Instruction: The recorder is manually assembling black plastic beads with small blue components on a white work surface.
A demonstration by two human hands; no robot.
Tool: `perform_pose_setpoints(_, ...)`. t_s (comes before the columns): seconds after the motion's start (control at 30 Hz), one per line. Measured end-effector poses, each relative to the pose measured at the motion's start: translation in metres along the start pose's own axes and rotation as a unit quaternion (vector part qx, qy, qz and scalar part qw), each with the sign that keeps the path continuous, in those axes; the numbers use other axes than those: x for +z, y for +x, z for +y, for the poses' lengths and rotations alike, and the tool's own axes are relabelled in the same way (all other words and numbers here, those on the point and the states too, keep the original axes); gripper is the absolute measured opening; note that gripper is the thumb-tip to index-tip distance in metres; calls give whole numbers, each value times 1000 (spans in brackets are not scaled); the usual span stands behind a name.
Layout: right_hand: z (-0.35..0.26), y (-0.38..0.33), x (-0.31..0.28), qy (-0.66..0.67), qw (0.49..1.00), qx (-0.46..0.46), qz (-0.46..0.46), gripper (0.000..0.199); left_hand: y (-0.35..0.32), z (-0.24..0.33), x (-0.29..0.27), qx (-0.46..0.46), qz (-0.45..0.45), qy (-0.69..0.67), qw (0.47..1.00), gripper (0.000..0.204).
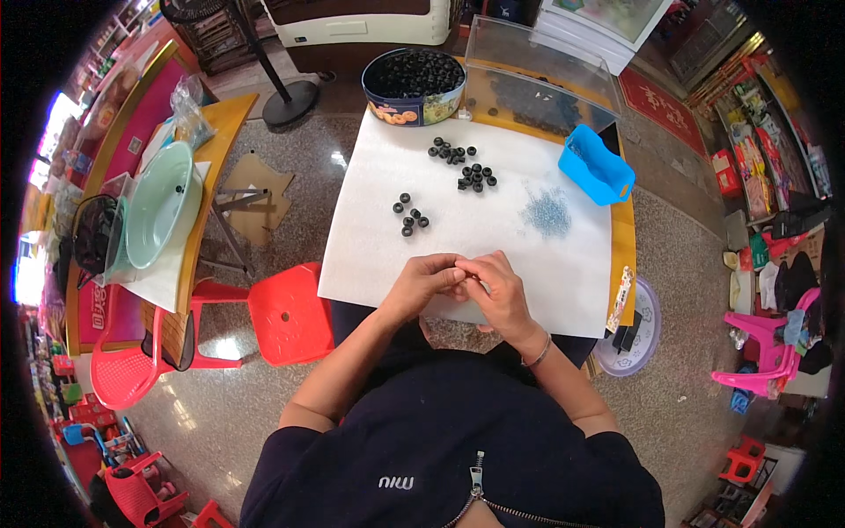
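My left hand (428, 283) and my right hand (498, 294) meet at the near edge of a white sheet (370, 167). The fingers of both are pinched together at the tips; whatever sits between them is hidden or too small to make out. Beyond them, small black ring-shaped pieces (408, 222) lie in loose groups on the sheet. To the right of these spreads a patch of tiny pale-blue bits (547, 214). An oval tin (414, 112) full of more black pieces stands at the far edge. A bright blue plastic container (591, 167) rests at the far right.
Behind the sheet stands a clear plastic box (546, 75) with black pieces inside. A red stool (289, 312) is at the table's left, and a green basin (161, 207) sits on a side table. Past the right edge is a round lavender lid or basin (650, 330).
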State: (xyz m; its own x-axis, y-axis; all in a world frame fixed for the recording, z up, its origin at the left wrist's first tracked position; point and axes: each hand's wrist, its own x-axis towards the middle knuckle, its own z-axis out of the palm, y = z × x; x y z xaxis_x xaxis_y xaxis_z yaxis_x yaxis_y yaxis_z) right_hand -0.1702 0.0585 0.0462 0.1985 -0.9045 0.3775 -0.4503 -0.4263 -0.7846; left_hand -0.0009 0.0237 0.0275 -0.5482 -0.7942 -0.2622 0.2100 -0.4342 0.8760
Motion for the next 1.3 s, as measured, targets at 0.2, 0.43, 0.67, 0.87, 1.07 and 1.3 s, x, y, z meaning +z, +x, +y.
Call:
perform_pose_setpoints(0.2,3,0,13,104,984,124,81,25,1,-6,17,19,52,-14,998,26)
perform_pose_setpoints(0.43,-5,0,31,219,953,194,85,38,-2,-19,47,77,98,64,990,21)
perform_pose_setpoints(0.67,2,-1,36,162,963,184,116,31,8,-34,42,94,107,88,986,22)
perform_pose_setpoints(0.87,-4,16,8,108,986,117,45,22,15,-5,22,-32,38,-136,989,27)
perform_pose_setpoints(1.07,0,21,-14,-40,999,-30,-5,26,13,-8,8,-26,-12,-178,984,34)
perform_pose_setpoints(1.3,4,21,-13,-50,997,-56,2,19,10,-13,5,-34,-17,-186,982,34)
